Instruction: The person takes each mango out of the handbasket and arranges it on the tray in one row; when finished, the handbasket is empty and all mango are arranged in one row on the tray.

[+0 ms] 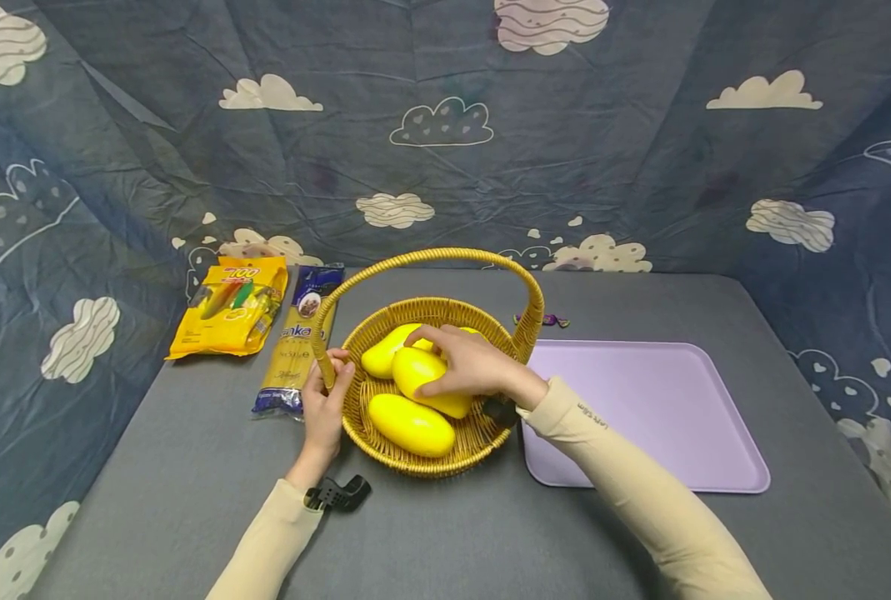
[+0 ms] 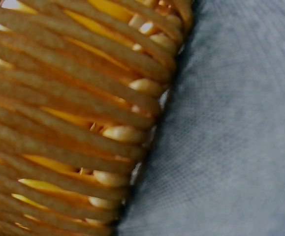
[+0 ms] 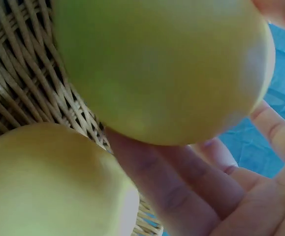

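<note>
A woven basket (image 1: pixel 422 472) with a tall arched handle (image 1: pixel 433 254) stands mid-table, holding several yellow mangoes. My right hand (image 1: pixel 478 362) reaches inside and grips one mango (image 1: pixel 433 387), thumb on the near side and fingers over the far side. In the right wrist view, the fingers curve around that mango (image 3: pixel 167 69), and a second mango (image 3: pixel 53 182) lies beside it. Nearer the front rim rests another mango (image 1: pixel 411 425); one more (image 1: pixel 381 354) sits behind, partly covered. At the left, my left hand (image 1: pixel 325 412) holds the handle's base by the rim. Only the basket's woven side (image 2: pixel 68 93) and the tabletop show in the left wrist view.
A yellow candy bag (image 1: pixel 231 312) and a blue-ended spaghetti pack (image 1: pixel 291 358) lie left of the basket. To the right is a lilac tray (image 1: pixel 655 408), partly under my right sleeve. A small purple wrapped candy (image 1: pixel 553 321) lies behind the tray.
</note>
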Demonstrator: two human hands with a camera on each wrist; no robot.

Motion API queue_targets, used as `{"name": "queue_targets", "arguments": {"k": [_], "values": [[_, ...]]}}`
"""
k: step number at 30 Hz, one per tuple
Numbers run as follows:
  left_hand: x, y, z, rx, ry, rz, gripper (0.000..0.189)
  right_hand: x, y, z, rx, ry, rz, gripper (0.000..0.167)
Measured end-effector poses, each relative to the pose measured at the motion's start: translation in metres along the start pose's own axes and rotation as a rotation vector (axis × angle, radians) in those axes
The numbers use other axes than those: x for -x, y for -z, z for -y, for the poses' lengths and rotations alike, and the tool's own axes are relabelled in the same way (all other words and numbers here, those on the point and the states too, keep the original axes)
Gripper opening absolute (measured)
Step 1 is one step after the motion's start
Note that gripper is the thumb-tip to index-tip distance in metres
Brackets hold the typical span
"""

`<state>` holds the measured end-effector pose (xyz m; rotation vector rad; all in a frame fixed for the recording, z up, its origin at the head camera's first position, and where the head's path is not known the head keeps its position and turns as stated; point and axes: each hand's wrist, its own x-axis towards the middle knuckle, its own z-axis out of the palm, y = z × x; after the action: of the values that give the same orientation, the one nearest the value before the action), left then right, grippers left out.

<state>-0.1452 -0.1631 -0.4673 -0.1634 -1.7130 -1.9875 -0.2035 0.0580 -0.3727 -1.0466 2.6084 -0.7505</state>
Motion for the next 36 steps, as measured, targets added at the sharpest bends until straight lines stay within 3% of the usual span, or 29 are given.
{"name": "queue_targets", "arguments": {"k": [18, 24, 36], "values": [[0.0, 0.0, 0.002, 0.003, -0.005, -0.001, 0.02, 0.013, 0.012, 0.009, -0.079, -0.008, -0.128, 0.063], [0.0, 0.0, 0.001, 0.001, -0.002, -0.003, 0.02, 0.026, 0.016, 0.013, -0.063, 0.026, -0.217, 0.065], [0.0, 0.0, 0.0, -0.002, 0.006, -0.002, 0.021, 0.059, 0.024, 0.015, -0.143, 0.124, -0.361, 0.067]]}}
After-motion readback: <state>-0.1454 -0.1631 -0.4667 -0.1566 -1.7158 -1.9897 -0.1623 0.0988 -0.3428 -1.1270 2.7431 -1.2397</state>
